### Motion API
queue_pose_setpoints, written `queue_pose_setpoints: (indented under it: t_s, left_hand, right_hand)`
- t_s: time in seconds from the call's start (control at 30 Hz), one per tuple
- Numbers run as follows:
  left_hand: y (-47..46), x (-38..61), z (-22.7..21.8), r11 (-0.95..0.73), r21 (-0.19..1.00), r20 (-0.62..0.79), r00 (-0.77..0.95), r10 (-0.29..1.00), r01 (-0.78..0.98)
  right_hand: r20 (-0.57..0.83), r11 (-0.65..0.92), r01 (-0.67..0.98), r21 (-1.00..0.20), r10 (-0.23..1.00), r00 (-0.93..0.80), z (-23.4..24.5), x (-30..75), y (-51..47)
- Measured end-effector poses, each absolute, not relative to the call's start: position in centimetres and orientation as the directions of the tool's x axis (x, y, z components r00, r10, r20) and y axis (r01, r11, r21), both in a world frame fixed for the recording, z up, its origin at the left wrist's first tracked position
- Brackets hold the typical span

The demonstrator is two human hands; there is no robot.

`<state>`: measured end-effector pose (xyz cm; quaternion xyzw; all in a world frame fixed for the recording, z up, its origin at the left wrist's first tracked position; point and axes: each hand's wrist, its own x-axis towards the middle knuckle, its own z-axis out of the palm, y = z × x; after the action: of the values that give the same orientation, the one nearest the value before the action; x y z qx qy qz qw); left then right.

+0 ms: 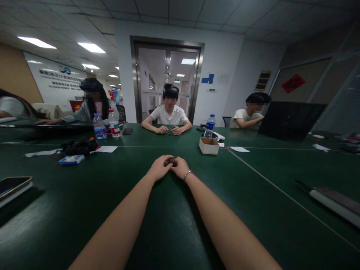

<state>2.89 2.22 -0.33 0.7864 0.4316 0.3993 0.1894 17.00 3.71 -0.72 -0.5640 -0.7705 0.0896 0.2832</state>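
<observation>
Both of my arms stretch forward over the dark green table (168, 217). My left hand (159, 168) and my right hand (180, 168) meet near its middle, fingers curled around a small dark object (171, 162) with a shiny part. Its kind is too small to make out, and the fingers partly cover it. A metal bracelet (188, 174) circles my right wrist. Beyond my right hand stands a small open cardboard box (209, 147).
Water bottles (99, 127) and a bundle of black cables (80, 145) lie to the left, with a blue packet (71, 160) beside them. Another bottle (209, 125) stands behind the box. A phone (14, 187) is far left. Across the table sits a person (170, 112); others sit left and right.
</observation>
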Motion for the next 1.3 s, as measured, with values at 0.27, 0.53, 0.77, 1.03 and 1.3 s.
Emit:
queue_pose_setpoints:
  t_s: [0.27,0.53,0.77,1.03,1.3]
  left_hand:
    - [1.6,3.1,0.3,-0.521,0.732,0.473,0.222,0.852,0.439]
    - [3.9,1.4,-1.8,-0.359,0.887,0.332,0.138,0.933,0.289]
    - [4.0,1.2,-2.1,-0.376,0.881,0.323,0.216,0.921,0.286]
    - [4.0,1.3,-1.8,-0.294,0.885,0.267,0.123,0.956,0.361]
    - [3.6,1.3,-1.5,-0.275,0.891,0.240,0.141,0.961,0.361]
  right_hand:
    - [0.337,0.358,0.835,-0.418,0.915,-0.223,-0.4,16.8,3.2]
    - [0.399,0.439,0.746,-0.500,0.882,-0.251,-0.4,17.0,3.0]
    - [0.433,0.449,0.664,-0.598,0.878,-0.204,-0.8,17.4,3.3]
    - [0.464,0.461,0.656,-0.597,0.866,-0.187,-0.4,17.3,3.0]
    - [0.468,0.473,0.629,-0.617,0.863,-0.191,-0.5,17.2,3.0]
